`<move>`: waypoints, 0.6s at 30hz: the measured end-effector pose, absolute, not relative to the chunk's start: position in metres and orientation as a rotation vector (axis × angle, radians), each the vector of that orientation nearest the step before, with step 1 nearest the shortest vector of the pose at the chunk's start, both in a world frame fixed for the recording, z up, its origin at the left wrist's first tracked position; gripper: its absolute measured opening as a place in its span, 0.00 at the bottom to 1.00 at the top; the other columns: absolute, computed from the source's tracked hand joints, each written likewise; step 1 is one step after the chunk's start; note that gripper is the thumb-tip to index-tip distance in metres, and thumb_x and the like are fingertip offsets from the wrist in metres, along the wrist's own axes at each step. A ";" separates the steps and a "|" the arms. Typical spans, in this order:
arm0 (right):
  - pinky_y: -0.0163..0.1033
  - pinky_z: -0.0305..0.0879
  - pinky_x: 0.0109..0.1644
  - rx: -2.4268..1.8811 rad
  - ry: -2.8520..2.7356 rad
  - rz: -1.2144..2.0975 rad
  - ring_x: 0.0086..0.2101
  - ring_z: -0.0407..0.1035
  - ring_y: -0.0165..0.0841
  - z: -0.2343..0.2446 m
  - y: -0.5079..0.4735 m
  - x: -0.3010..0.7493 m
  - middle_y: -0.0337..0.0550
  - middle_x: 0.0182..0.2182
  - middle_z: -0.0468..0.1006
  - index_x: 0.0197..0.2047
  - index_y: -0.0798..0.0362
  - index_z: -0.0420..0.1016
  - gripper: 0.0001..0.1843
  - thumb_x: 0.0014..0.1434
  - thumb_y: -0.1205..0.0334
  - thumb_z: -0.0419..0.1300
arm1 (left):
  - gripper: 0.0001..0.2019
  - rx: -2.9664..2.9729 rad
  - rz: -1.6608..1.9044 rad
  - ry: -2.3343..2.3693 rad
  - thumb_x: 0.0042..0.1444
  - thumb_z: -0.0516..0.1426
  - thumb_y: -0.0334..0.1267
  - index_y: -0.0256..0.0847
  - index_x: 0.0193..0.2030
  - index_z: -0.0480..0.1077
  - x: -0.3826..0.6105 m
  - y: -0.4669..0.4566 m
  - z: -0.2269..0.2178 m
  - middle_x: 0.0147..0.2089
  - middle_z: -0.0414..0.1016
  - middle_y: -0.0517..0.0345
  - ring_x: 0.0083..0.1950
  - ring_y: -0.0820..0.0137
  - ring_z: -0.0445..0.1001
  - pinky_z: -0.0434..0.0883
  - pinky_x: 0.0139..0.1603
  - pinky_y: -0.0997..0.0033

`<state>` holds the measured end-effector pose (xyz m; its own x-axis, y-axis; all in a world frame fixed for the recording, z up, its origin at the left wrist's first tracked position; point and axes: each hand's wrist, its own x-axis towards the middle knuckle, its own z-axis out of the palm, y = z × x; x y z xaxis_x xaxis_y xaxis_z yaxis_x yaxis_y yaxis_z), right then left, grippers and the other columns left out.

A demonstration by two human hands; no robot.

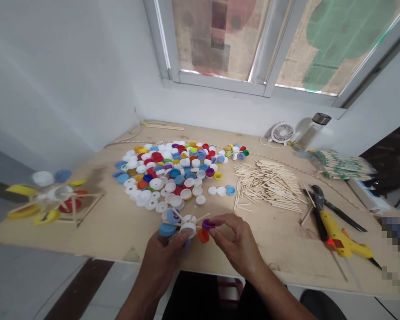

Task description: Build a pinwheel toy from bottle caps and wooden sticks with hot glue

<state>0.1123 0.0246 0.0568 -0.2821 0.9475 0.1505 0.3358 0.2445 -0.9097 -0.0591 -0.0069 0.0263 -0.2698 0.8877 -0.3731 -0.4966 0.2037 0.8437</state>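
My left hand point(165, 258) grips a small wheel of bottle caps and sticks point(186, 226) near the front edge of the wooden table point(120, 226); its hub is a white cap with thin wooden spokes, with a blue cap on the left and an orange one below. My right hand point(235, 240) pinches a purple cap point(207, 224) at the end of one spoke. Just behind lies a wide heap of loose coloured bottle caps point(173, 173).
A pile of wooden sticks point(270, 182) lies to the right of the caps. Black pliers point(320, 204) and a yellow glue gun point(340, 238) lie at the right. A finished cap wheel point(50, 200) stands at the left edge. A small fan point(282, 132) and a bottle point(311, 129) are by the wall.
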 end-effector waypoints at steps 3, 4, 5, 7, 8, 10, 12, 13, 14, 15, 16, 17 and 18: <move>0.46 0.65 0.48 -1.154 -1.784 0.989 0.40 0.73 0.35 0.056 0.025 0.112 0.39 0.37 0.82 0.39 0.47 0.79 0.06 0.58 0.59 0.61 | 0.17 0.442 1.414 1.214 0.32 0.72 0.42 0.37 0.30 0.79 -0.059 -0.008 0.027 0.29 0.81 0.56 0.34 0.65 0.78 0.73 0.42 0.69; 0.46 0.65 0.48 -1.146 -1.790 0.978 0.40 0.73 0.35 0.056 0.024 0.112 0.39 0.37 0.82 0.38 0.46 0.79 0.06 0.58 0.60 0.61 | 0.17 0.445 1.419 1.209 0.33 0.71 0.42 0.37 0.31 0.79 -0.059 -0.008 0.026 0.30 0.81 0.55 0.34 0.64 0.78 0.73 0.42 0.67; 0.46 0.64 0.48 -1.141 -1.797 0.968 0.40 0.73 0.35 0.056 0.024 0.112 0.39 0.37 0.82 0.38 0.46 0.79 0.06 0.58 0.60 0.61 | 0.16 0.446 1.427 1.209 0.34 0.71 0.41 0.37 0.31 0.78 -0.059 -0.008 0.026 0.31 0.82 0.55 0.35 0.63 0.78 0.73 0.42 0.66; 0.46 0.64 0.48 -1.140 -1.812 0.948 0.40 0.73 0.35 0.057 0.024 0.112 0.39 0.36 0.82 0.38 0.46 0.78 0.05 0.58 0.60 0.61 | 0.17 0.434 1.441 1.216 0.34 0.71 0.41 0.37 0.32 0.78 -0.059 -0.009 0.024 0.31 0.82 0.54 0.35 0.62 0.79 0.74 0.42 0.64; 0.47 0.64 0.48 -1.141 -1.823 0.938 0.40 0.73 0.35 0.058 0.024 0.112 0.39 0.36 0.82 0.38 0.46 0.78 0.05 0.58 0.60 0.61 | 0.17 0.431 1.438 1.221 0.34 0.71 0.41 0.37 0.32 0.78 -0.059 -0.009 0.023 0.32 0.82 0.54 0.36 0.61 0.79 0.74 0.42 0.63; 0.47 0.64 0.49 -1.143 -1.846 0.923 0.39 0.73 0.35 0.059 0.024 0.112 0.39 0.36 0.82 0.38 0.46 0.78 0.05 0.58 0.61 0.61 | 0.18 0.432 1.427 1.237 0.33 0.71 0.42 0.36 0.32 0.78 -0.060 -0.008 0.022 0.31 0.82 0.54 0.36 0.61 0.79 0.74 0.43 0.64; 0.47 0.63 0.49 -1.142 -1.864 0.914 0.39 0.74 0.35 0.060 0.024 0.112 0.39 0.36 0.82 0.37 0.46 0.78 0.05 0.57 0.61 0.61 | 0.17 0.445 1.422 1.234 0.34 0.71 0.42 0.36 0.32 0.78 -0.060 -0.008 0.021 0.31 0.82 0.53 0.36 0.61 0.79 0.74 0.43 0.64; 0.47 0.63 0.49 -1.141 -1.872 0.910 0.39 0.74 0.35 0.060 0.025 0.112 0.39 0.36 0.82 0.37 0.46 0.79 0.05 0.57 0.61 0.61 | 0.17 0.448 1.426 1.229 0.34 0.71 0.42 0.36 0.32 0.78 -0.060 -0.008 0.021 0.31 0.82 0.53 0.36 0.61 0.79 0.74 0.42 0.65; 0.47 0.63 0.48 -1.141 -1.878 0.904 0.39 0.74 0.35 0.060 0.025 0.112 0.39 0.36 0.82 0.37 0.46 0.79 0.05 0.57 0.61 0.61 | 0.17 0.449 1.425 1.225 0.34 0.71 0.42 0.36 0.32 0.78 -0.061 -0.008 0.022 0.31 0.82 0.53 0.36 0.62 0.79 0.74 0.42 0.65; 0.46 0.63 0.48 -1.143 -1.883 0.896 0.39 0.74 0.36 0.060 0.025 0.112 0.39 0.36 0.82 0.37 0.46 0.78 0.05 0.57 0.62 0.61 | 0.17 0.449 1.419 1.224 0.34 0.71 0.42 0.36 0.32 0.78 -0.061 -0.008 0.022 0.32 0.82 0.53 0.36 0.62 0.79 0.74 0.42 0.65; 0.46 0.63 0.48 -1.145 -1.887 0.884 0.39 0.74 0.36 0.060 0.025 0.111 0.38 0.35 0.82 0.36 0.46 0.78 0.05 0.57 0.62 0.61 | 0.17 0.450 1.411 1.225 0.34 0.71 0.42 0.36 0.32 0.78 -0.060 -0.008 0.023 0.32 0.82 0.53 0.36 0.61 0.79 0.74 0.42 0.64; 0.46 0.62 0.48 -1.146 -1.892 0.875 0.39 0.74 0.36 0.060 0.026 0.110 0.38 0.35 0.82 0.36 0.46 0.78 0.05 0.57 0.62 0.61 | 0.17 0.449 1.403 1.231 0.34 0.71 0.42 0.36 0.32 0.78 -0.060 -0.008 0.024 0.32 0.82 0.52 0.36 0.61 0.79 0.74 0.42 0.64; 0.46 0.62 0.48 -1.146 -1.896 0.870 0.38 0.74 0.36 0.060 0.025 0.110 0.38 0.35 0.82 0.36 0.47 0.78 0.04 0.56 0.62 0.62 | 0.17 0.447 1.397 1.237 0.33 0.71 0.42 0.36 0.31 0.78 -0.059 -0.008 0.025 0.32 0.82 0.52 0.36 0.61 0.79 0.74 0.42 0.64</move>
<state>0.1098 0.0254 0.0600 -0.3244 0.9135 0.2457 0.4092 0.3697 -0.8342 -0.0591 -0.0082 0.0245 -0.2687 0.8856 -0.3787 -0.4832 0.2162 0.8484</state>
